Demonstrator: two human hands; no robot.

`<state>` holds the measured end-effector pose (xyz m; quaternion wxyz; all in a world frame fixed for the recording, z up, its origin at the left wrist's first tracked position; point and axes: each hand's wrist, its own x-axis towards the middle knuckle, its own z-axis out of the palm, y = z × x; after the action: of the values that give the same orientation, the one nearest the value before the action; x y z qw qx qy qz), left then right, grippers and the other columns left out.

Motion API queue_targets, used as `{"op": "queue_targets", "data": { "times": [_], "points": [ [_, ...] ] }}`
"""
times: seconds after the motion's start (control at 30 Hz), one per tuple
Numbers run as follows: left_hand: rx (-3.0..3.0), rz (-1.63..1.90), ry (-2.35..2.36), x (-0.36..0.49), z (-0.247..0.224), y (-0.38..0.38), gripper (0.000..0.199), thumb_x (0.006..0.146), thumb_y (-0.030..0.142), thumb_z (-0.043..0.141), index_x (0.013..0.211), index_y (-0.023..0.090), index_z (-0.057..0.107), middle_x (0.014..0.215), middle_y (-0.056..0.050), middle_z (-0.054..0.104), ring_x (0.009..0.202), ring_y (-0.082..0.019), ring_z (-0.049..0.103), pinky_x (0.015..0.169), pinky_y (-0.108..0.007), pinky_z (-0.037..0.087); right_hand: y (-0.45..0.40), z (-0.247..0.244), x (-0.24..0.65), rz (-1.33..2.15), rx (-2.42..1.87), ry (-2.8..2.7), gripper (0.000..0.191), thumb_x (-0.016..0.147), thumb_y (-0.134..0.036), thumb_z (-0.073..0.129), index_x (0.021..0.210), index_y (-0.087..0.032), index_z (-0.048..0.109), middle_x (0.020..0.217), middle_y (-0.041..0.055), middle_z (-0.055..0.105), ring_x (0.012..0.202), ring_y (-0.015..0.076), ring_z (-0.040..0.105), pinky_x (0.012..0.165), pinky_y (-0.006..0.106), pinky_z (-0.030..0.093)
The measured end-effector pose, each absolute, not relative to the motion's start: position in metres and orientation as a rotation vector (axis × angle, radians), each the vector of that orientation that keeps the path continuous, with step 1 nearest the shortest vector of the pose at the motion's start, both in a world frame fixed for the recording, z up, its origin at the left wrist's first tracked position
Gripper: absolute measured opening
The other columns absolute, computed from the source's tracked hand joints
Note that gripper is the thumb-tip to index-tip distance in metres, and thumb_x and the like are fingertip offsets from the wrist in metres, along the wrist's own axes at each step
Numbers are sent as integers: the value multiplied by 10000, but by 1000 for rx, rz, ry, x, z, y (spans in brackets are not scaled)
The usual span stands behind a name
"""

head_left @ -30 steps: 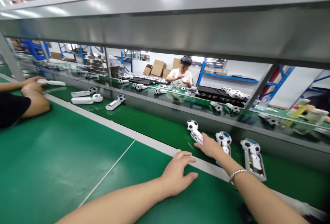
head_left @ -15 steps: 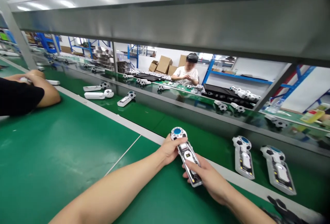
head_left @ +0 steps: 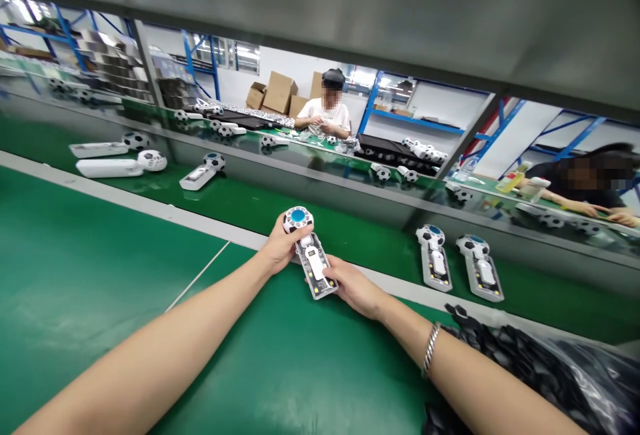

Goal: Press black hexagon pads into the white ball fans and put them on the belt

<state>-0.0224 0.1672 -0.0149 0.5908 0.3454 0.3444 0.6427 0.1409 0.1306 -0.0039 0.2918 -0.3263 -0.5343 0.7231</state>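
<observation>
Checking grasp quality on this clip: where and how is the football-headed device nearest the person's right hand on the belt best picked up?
The nearer device lies flat on the green belt, round head away, open electronics facing up. Probably best to pinch the long handle across its side edges, coming from above on the near side, fingers off the exposed board. Its neighbour lies close on the right, so there is little room on that side.

Both forearms reached forward, bare, converging mid-frame. Left hand [head_left: 278, 253] curled, fingers gripping from the left. Right hand [head_left: 354, 286] cupped from below, palm up. Bracelet [head_left: 430, 349] sat on right wrist.
</observation>
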Motion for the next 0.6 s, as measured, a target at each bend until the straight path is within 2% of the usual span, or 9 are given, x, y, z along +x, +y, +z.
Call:
{"op": "queue_targets", "data": {
  "times": [0.2,0.43,0.53,0.6],
  "points": [
    [844,1501,828,-21,-14,167,584,543,254,777,1023,210,448,798,18,568,624,-109,559,650,-290,475,128,-4,136,1734,-1002,-1547,287,738,-365,614,957,-184,580,852,18,620,788,159,552,695,259,422],
    [976,1502,923,-19,-17,166,589,569,325,761,1060,202,460,865,-19,591,667,-130,573,667,-305,487,129,-3,134,1842,-1062,-1366,267,708,-348,628,905,-173,587,741,12,624,716,162,583,658,268,436],
    [1091,1528,1040,-20,-22,172,538,670,445,656,1107,194,470,936,-64,604,744,-173,595,678,-324,489,129,-4,135,1850,-1032,-1352,256,693,-357,643,857,-167,588,733,12,628,683,156,592,654,273,442],
    [1179,1589,1191,-29,-23,181,528,728,484,575,1153,192,459,1032,-94,582,863,-205,585,732,-330,474,128,-5,135,1842,-1013,-1331,261,692,-370,644,839,-162,587,728,18,634,676,157,600,641,268,442]
  ]
}}
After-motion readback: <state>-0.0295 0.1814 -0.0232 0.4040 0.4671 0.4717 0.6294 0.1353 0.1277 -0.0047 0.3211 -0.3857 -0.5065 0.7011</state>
